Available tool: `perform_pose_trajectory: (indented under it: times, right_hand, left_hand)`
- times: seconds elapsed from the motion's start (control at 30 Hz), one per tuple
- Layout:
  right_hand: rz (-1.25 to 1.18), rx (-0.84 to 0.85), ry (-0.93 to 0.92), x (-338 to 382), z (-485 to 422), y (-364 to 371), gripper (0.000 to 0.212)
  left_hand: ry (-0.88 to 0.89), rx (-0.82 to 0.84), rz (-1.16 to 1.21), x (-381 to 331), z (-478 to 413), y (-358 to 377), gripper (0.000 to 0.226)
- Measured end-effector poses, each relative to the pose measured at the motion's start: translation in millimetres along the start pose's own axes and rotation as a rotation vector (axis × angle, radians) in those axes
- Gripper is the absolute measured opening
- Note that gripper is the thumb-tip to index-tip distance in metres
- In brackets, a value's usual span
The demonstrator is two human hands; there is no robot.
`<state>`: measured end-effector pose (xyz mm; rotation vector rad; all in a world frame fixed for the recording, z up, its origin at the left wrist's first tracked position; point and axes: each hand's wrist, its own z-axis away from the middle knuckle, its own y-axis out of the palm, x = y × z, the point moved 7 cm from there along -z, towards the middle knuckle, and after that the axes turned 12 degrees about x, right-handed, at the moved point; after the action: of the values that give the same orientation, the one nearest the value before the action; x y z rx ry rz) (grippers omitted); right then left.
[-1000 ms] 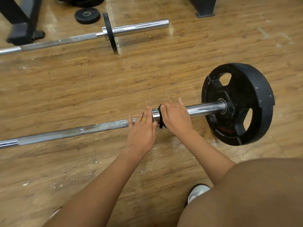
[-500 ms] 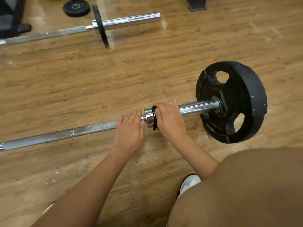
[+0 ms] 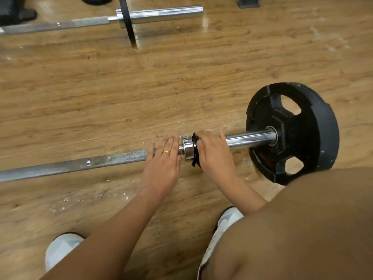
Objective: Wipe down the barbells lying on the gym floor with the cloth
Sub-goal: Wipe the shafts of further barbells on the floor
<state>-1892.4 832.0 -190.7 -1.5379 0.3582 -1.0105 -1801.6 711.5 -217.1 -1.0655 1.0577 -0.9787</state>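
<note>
The near barbell [image 3: 113, 160] lies across the floor [image 3: 141, 87] in front of your feet. Its plate [image 3: 302, 134] stands at the right end, and the second barbell [image 3: 161, 14] lies well apart along the floor's far edge. Your left hand [image 3: 161, 168] rests palm down on the rough shaft just left of the collar [image 3: 187, 147], fingers fairly straight, gripping nothing. Your right hand [image 3: 214, 154] is wrapped over the chrome sleeve [image 3: 250, 139] with the black cloth [image 3: 195, 150] bunched under it, right against the collar. The step looks like wiping the sleeve. Use the left hand to pin the shaft so the bar cannot roll on the plate. Spread the cloth so it covers more than that narrow band, close your fingers right round the sleeve, and draw it toward the plate while twisting your wrist so the underside gets cleaned too. Work the step beside the collar, where grime is likely to gather. Most of both bars appears to remain.
</note>
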Motion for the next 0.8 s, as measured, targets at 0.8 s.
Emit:
perform_pose_trajectory:
  times: [0.8]
  right_hand:
    - [0.060, -0.117, -0.026, 4, 45, 5, 0.037]
  left_hand:
    - [0.007, 0.001, -0.022, -24, 54, 24, 0.062]
